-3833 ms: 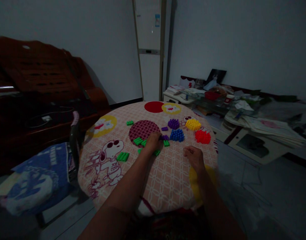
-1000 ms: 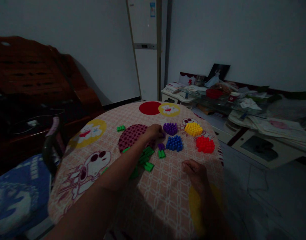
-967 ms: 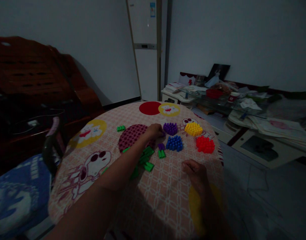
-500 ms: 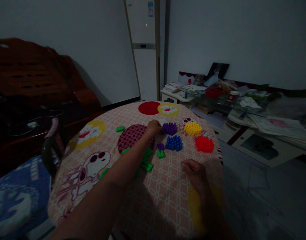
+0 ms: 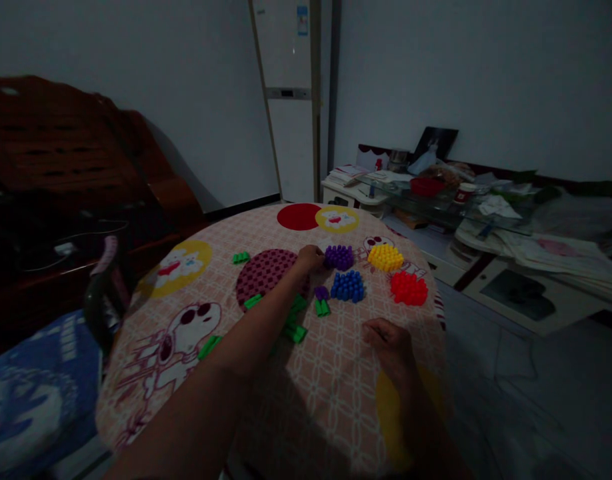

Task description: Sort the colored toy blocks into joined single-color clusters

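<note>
My left hand (image 5: 311,257) reaches far across the round table, fingers pinched at the left edge of a purple block of small pegs (image 5: 339,257). What the fingertips hold, if anything, is hidden. My right hand (image 5: 389,337) rests on the cloth as a loose fist, nothing showing in it. Between the hands lie a blue block of pegs (image 5: 348,286) and a small piece of green tubes with purple tops (image 5: 322,301). Under my left forearm, green pieces (image 5: 295,327) are partly hidden beside a maroon checkered disc (image 5: 265,272).
Farther right sit a yellow block (image 5: 385,257) and a red block (image 5: 409,288) of pegs. Two more green pieces lie left, one (image 5: 241,257) beyond the disc. A chair (image 5: 103,293) stands at the table's left side, a cluttered glass-topped cabinet (image 5: 436,193) beyond its right.
My left hand has shifted slightly right and nearer to me, close against the purple block. The right hand stays where it was.
</note>
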The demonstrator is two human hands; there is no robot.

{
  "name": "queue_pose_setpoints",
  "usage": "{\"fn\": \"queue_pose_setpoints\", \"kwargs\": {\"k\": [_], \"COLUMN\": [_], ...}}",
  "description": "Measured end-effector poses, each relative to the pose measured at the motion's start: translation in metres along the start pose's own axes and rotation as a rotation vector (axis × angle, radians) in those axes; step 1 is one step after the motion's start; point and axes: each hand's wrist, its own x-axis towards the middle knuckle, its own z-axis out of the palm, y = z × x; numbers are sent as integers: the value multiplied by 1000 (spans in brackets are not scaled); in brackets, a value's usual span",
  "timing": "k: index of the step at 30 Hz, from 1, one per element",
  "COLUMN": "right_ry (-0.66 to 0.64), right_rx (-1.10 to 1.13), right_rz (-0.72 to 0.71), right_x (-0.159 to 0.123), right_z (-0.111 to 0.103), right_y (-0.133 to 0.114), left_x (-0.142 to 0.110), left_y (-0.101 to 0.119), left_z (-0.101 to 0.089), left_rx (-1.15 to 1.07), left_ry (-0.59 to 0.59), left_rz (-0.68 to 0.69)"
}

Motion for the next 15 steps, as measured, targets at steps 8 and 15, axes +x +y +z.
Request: {"fn": "queue_pose_setpoints", "kwargs": {"k": [8, 15], "right_ry": [1, 13], "right_rx": [-15, -8], "right_rz": [-16, -22], "right_x": [-1, 0], "right_z": [0, 0], "right_y": [1, 1], "left_x": [-3, -24], "left_y": [6, -3], "left_z": [0, -28], "left_rx": [51, 126], "left_ry": [-4, -103], "left_rz": [21, 169]}}
